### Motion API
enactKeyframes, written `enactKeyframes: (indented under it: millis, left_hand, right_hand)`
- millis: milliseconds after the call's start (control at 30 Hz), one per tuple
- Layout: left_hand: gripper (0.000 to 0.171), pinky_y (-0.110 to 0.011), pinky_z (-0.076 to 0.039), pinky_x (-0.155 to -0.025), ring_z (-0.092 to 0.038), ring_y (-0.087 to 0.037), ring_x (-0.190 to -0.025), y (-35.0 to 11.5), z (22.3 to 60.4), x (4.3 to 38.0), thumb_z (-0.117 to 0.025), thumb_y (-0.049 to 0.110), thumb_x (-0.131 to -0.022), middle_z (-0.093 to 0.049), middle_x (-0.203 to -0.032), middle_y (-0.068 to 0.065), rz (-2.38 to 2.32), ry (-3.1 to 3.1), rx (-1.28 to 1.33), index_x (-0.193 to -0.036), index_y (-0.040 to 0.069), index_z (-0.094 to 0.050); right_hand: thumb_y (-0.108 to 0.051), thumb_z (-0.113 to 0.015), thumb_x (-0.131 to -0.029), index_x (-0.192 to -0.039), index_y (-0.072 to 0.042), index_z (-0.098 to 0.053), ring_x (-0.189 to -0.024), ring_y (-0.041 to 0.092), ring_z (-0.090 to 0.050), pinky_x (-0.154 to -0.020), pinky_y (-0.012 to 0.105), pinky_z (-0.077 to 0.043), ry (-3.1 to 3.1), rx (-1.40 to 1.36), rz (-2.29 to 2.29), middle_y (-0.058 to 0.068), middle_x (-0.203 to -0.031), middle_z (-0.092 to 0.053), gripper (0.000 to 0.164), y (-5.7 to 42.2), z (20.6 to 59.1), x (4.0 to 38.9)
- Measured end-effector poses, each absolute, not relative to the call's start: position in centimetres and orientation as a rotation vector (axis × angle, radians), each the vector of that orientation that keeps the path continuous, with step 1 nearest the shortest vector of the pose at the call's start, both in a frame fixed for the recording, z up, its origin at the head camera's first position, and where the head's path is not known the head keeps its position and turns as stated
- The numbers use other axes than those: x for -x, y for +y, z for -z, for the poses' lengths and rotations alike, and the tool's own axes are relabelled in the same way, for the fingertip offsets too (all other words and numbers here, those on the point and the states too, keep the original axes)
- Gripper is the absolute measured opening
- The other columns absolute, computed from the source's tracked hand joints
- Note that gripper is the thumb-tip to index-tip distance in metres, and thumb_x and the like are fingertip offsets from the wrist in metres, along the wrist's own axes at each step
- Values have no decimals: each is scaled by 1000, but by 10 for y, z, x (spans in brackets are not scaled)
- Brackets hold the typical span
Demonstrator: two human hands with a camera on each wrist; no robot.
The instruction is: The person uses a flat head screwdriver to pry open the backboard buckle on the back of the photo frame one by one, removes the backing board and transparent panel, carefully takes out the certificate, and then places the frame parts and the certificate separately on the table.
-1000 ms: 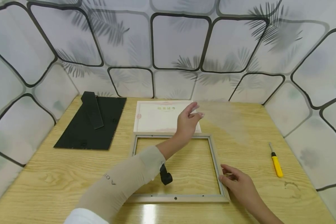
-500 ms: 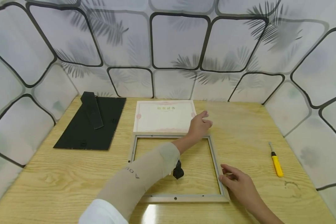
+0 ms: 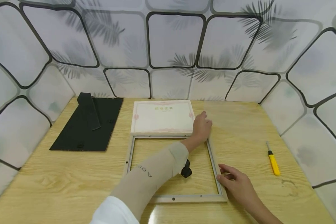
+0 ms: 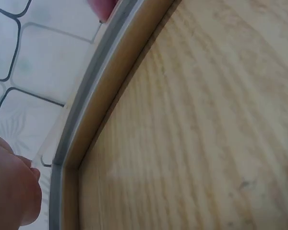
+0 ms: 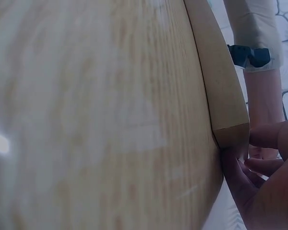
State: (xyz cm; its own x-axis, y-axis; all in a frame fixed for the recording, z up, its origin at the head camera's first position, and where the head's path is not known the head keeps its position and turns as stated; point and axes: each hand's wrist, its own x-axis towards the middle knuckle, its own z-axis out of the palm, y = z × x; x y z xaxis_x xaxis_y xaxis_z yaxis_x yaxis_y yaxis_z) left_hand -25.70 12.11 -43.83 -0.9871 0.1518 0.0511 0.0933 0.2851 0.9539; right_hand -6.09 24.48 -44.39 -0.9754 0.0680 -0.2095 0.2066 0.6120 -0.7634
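Observation:
A pale wooden picture frame [image 3: 197,198] lies on the table. At its right bar, my right hand [image 3: 239,185] grips the outer edge; the right wrist view shows the thumb and fingers of this hand [image 5: 269,177] at the frame's corner [image 5: 233,134]. My left hand [image 3: 202,126] reaches across to the far right corner. It appears to pinch the edge of a faint clear sheet [image 3: 238,119], which is hard to make out. In the left wrist view, the curled left hand [image 4: 14,187] is just outside the frame corner [image 4: 57,165].
A white certificate [image 3: 163,119] with pink ornaments lies behind the frame. On the left is a black backing board [image 3: 72,133] with its stand leg [image 3: 89,109]. A yellow-handled screwdriver [image 3: 273,163] lies at the right. Patterned fabric walls [image 3: 173,40] enclose the table.
My left hand has moved right and down, from above the certificate to the frame's far right corner. The clear sheet has shifted right and lies flatter. My right hand keeps its place.

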Motion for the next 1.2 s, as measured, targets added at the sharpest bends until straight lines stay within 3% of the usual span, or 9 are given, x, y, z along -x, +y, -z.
enactKeyframes:
  millis: [167,233,333,433,667,1200]
  left_hand:
    - [56,-25,-43,-67,-54,-24,-81,126,437,255,-47,4,-99,-53,-147,-18,-1796,2493,-232,-153,-4,-36]
    - [53,-24,-49,-75,-61,-25,-96,128,434,255,-50,7,-99,-57,-142,-19,-1715,2534,-256,-150,-5,-41]
    - [47,-26,-54,-88,-66,-25,-106,131,432,255,-58,15,-102,-65,-130,-16,-1498,2631,-274,-143,-5,-49]
    - [47,-29,-56,-91,-67,-22,-109,132,433,257,-65,22,-100,-69,-122,-11,-1301,2696,-282,-139,-1,-54]
    - [57,-30,-45,-110,-53,-24,-135,128,435,266,-68,26,-98,-57,-146,-9,-1163,2696,-356,-147,3,-50]
    - [57,-31,-40,-115,-46,-22,-142,112,429,271,-64,36,-100,-52,-152,-5,-984,2644,-559,-149,8,-50]
  right_hand:
    - [-28,-73,-94,-137,-6,-62,-90,7,-64,-72,19,-53,2685,-231,1290,8,-117,-69,49,244,443,61]
    - [-28,-73,-94,-137,-6,-63,-90,7,-64,-72,19,-53,2692,-233,1282,8,-117,-70,49,244,442,61]
    - [-27,-73,-94,-137,-5,-63,-90,7,-64,-73,19,-53,2691,-238,1277,9,-118,-70,49,244,442,62]
    - [-27,-74,-94,-137,-5,-63,-90,6,-64,-73,19,-53,2688,-244,1273,9,-119,-69,50,244,442,61]
    - [-28,-74,-93,-137,-6,-62,-91,7,-64,-73,19,-53,2683,-241,1281,8,-119,-69,51,243,442,61]
    - [-27,-74,-93,-135,-5,-64,-89,8,-64,-71,20,-52,2707,-226,1264,7,-112,-71,48,242,444,63]
